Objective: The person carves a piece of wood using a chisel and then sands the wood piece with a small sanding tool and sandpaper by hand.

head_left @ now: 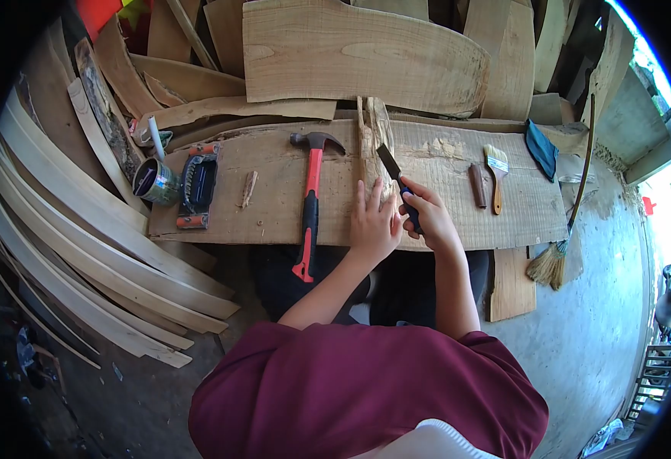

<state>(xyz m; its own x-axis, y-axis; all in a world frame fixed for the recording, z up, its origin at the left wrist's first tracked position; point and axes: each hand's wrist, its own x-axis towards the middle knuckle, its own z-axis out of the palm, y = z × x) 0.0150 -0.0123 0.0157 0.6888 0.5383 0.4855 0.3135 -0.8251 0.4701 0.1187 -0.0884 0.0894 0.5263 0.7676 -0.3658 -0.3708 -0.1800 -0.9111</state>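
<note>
My right hand (pixel 429 212) is closed around the dark handle of a chisel (pixel 389 163), whose flat blade points up and left over a rough strip of wood (pixel 370 141). My left hand (pixel 374 226) lies with its fingers spread on the lower end of that strip. The strip rests across a wide wooden board (pixel 274 164). Left of my hands lies a claw hammer (pixel 312 191) with a red and black handle. To their right are a brown cylindrical piece (pixel 477 186) and a paintbrush (pixel 496 172) with a wooden handle.
A sanding tool (pixel 198 186) and a tin can (pixel 156 182) stand at the board's left end. A teal cloth (pixel 540 151) lies at its right, beside a broom (pixel 553 264). Curved wooden strips (pixel 106 252) fill the left side; planks (pixel 351 57) lean behind.
</note>
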